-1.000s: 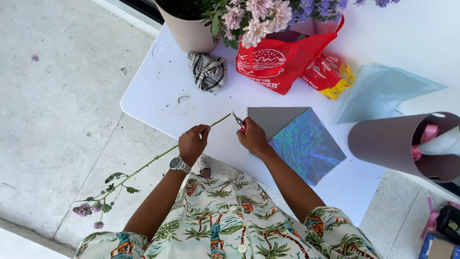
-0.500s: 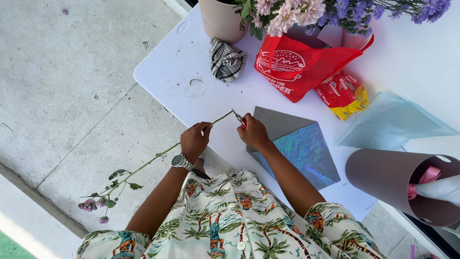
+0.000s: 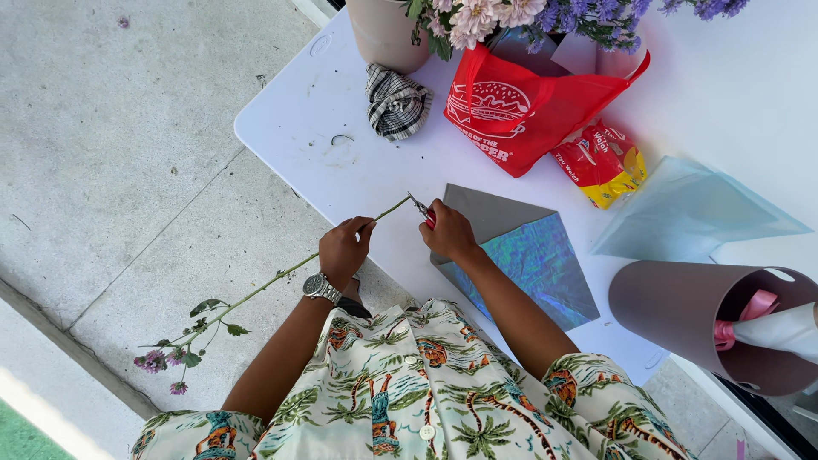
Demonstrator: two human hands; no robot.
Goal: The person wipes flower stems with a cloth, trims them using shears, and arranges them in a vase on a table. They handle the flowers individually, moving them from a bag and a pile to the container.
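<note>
Bare forearms out of a palm-print shirt (image 3: 409,400), wristwatch (image 3: 319,288) on the left. Left hand (image 3: 345,250) curled, fingers pinched around a long green flower stem (image 3: 264,285), blossoms hanging low off the table edge over grey concrete floor (image 3: 111,153). Right hand (image 3: 447,232) closed on small red-handled snips (image 3: 423,209), blades at the stem's cut end. Underneath, white table (image 3: 315,128); just beside the right wrist, grey and shimmery blue wrapping sheets (image 3: 528,260). Farther right, rolled mauve paper cone (image 3: 682,311) with pink ribbon. Beyond, checked cloth (image 3: 396,102), red bag (image 3: 520,106), snack packet (image 3: 601,162), pale blue paper (image 3: 690,213), beige pot (image 3: 385,34) of pink and purple flowers.
</note>
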